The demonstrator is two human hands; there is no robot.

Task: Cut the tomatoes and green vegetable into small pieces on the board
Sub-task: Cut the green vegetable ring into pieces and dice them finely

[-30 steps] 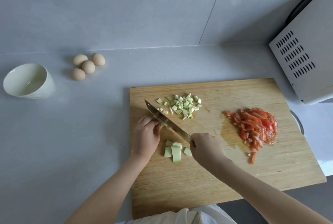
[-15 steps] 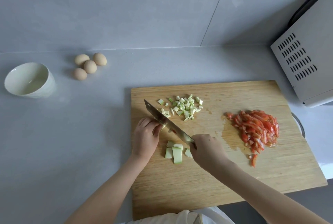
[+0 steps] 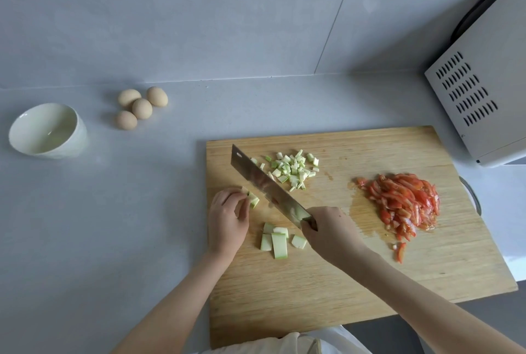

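Observation:
A wooden cutting board (image 3: 336, 291) lies in front of me. A pile of sliced red tomato (image 3: 404, 205) sits at its right. Small green dice (image 3: 293, 168) are heaped at the board's top middle. Several larger green strips (image 3: 274, 241) lie between my hands. My left hand (image 3: 227, 219) pinches a few short green pieces (image 3: 252, 198) at its fingertips. My right hand (image 3: 330, 232) is closed on the handle of a cleaver (image 3: 264, 185), whose blade is tilted with its broad flat side showing, just right of the pinched pieces.
Several eggs (image 3: 141, 107) and a white bowl (image 3: 48, 131) stand on the grey counter at the left. A grey vented appliance (image 3: 484, 91) with a black cord sits at the right, close to the board's top corner. A wall rises behind.
The cleaver has tipped over so its flat side now shows. My left fingers have drawn back slightly and the green pieces they hold are now visible.

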